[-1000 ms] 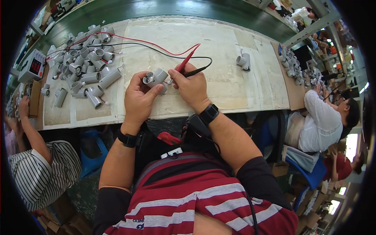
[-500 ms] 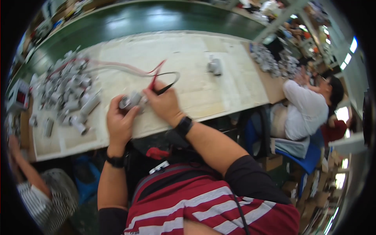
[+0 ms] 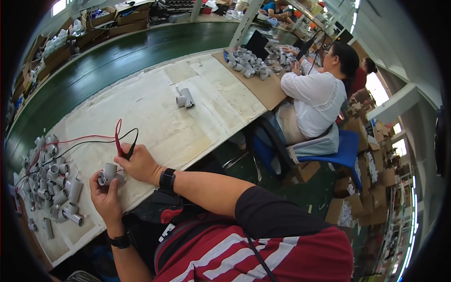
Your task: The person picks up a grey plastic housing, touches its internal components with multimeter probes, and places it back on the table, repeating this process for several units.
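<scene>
My left hand [image 3: 107, 203] is closed around a grey plastic fitting [image 3: 111, 172] with short tube-like branches, held just above the near left part of the table. Close beside it, my right hand [image 3: 142, 164] pinches a red test lead [image 3: 118, 143] and a black test lead [image 3: 132, 149] together. The lead tips near the fitting are hidden by my fingers. From my right hand both wires loop up and run left to a heap of similar grey fittings [image 3: 54, 183]. One separate grey fitting [image 3: 187, 97] lies mid-table.
The white-topped table [image 3: 145, 105] borders a green surface [image 3: 174, 44] on its far side. To the right, a person in white [image 3: 312, 94] sits on a blue chair [image 3: 345, 145] at a brown board [image 3: 253, 87] holding more grey fittings. Cardboard boxes [image 3: 345, 211] stand on the floor at right.
The view has swung to the right, so the table and both hands appear further left and lower. My hands keep hold of the fitting and the leads.
</scene>
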{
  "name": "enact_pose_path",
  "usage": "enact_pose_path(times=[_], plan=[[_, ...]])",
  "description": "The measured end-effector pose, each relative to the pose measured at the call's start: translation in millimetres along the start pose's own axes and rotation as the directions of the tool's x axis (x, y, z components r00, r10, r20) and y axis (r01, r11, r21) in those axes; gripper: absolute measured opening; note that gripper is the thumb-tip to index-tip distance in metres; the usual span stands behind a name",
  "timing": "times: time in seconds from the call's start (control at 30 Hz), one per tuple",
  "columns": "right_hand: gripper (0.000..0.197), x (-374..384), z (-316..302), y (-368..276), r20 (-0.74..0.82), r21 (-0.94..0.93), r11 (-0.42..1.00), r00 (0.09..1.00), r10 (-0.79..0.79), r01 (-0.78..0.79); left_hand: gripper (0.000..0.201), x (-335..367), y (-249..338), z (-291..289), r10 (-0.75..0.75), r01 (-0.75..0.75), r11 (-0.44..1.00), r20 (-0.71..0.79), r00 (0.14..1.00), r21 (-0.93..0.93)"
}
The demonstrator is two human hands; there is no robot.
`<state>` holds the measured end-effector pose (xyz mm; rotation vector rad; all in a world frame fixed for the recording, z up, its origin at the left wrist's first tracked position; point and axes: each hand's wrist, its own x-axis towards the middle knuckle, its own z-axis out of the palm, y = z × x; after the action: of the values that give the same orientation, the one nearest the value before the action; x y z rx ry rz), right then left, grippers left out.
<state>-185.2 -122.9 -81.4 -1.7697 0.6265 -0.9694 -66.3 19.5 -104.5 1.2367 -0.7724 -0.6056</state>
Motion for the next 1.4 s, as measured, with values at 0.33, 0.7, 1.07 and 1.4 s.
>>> enact_pose_path(times=[0.33, 0.7, 1.07, 1.4], plan=[[0.02, -1, 1, 4, -0.009, -0.014, 0.999, 0.999, -0.032, 0.032, 0.041, 0, -3, -1, 0.015, -0.015, 1.0, 0.004, 1.0, 0.023], [0.02, -1, -1, 3, -0.006, 0.011, 1.0, 1.0, -0.025, 0.025, 0.039, 0, -1, 0, 0.02, -0.02, 1.0, 0.036, 0.999, 0.021], [0.017, 0, 7, 30, 0.02, -0.042, 0.991, 0.992, -0.124, 0.125, 0.043, -2, -1, -5, 0.017, -0.016, 1.0, -0.035, 0.999, 0.019], [0.012, 1, -8, 3, 0.054, 0.346, 0.89, 0.954, 0.296, -0.296, 0.042, -6, 14, 7, 0.049, -0.043, 0.996, -0.077, 0.996, 0.077]])
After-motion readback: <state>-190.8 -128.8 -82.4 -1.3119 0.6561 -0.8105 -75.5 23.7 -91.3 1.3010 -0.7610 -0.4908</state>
